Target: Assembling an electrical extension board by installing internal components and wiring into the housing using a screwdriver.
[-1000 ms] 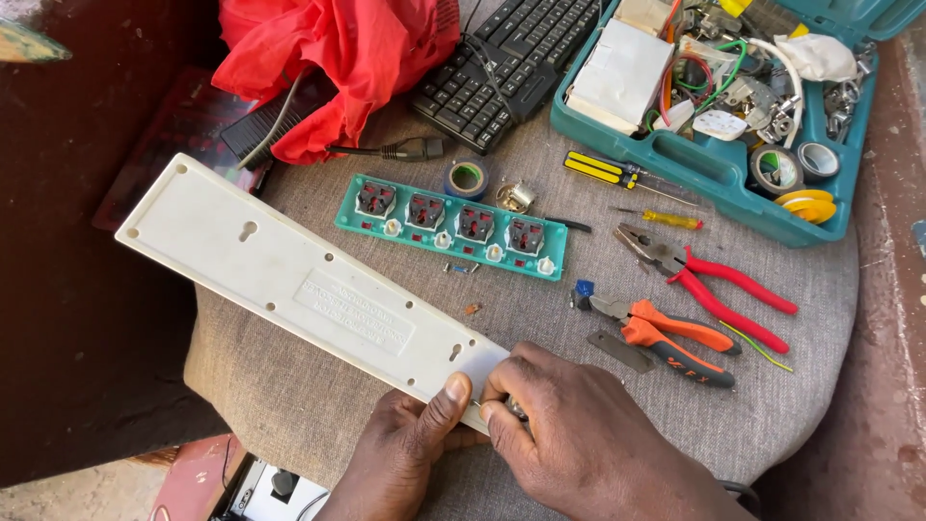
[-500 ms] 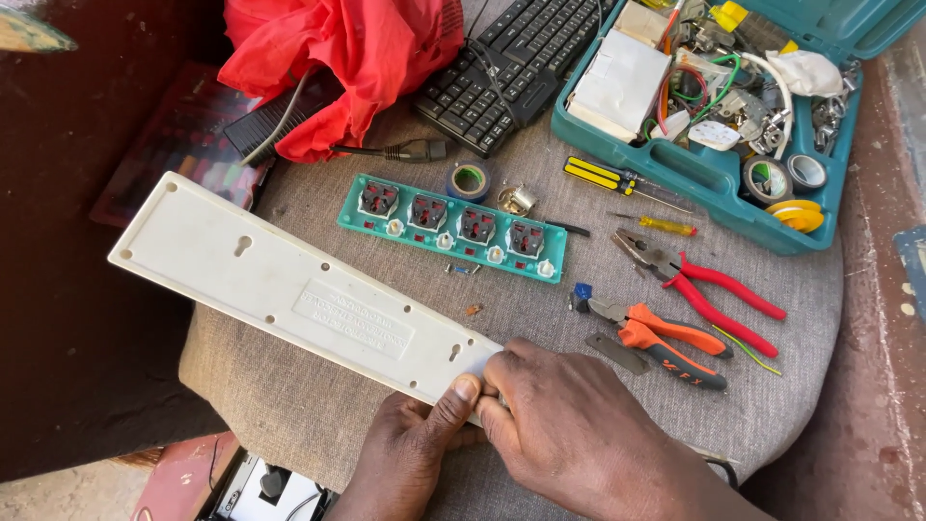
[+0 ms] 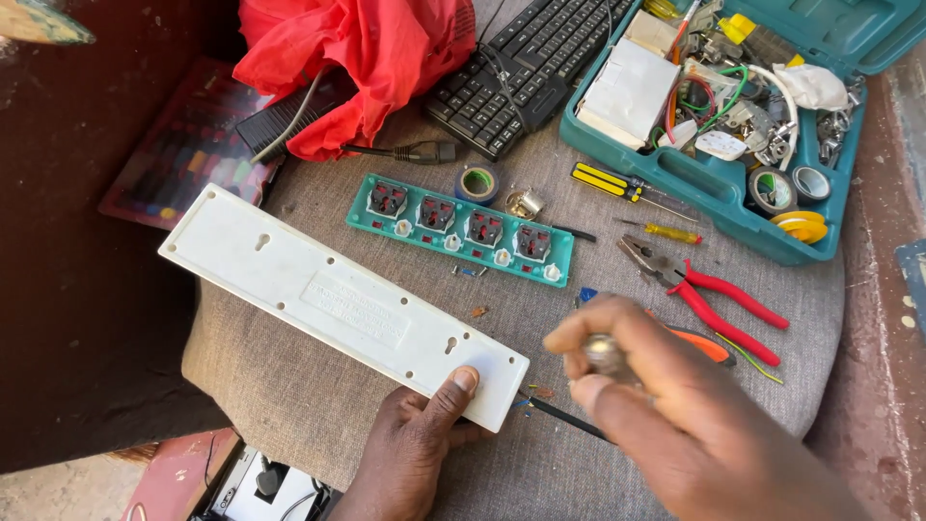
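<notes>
Under the left hand [image 3: 417,446], thumb pressing down, lies the white power-strip casing [image 3: 338,301]. Just beside it, the right hand [image 3: 666,405] pinches a blurred small object. Beyond both, the green socket panel [image 3: 461,230] remains unfitted.

Bright, even daylight; soft shadows fall beneath objects. Dark, underexposed area at left. Right hand [image 3: 675,405] motion-blurred; remainder sharp. Slight glare on white casing [image 3: 328,294]. No marked edge distortion.

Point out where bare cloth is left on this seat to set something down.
Free cloth lies between the white casing and the green socket strip, and below the casing left of the left hand. It is crowded around the red pliers and beside the tool case.
</notes>
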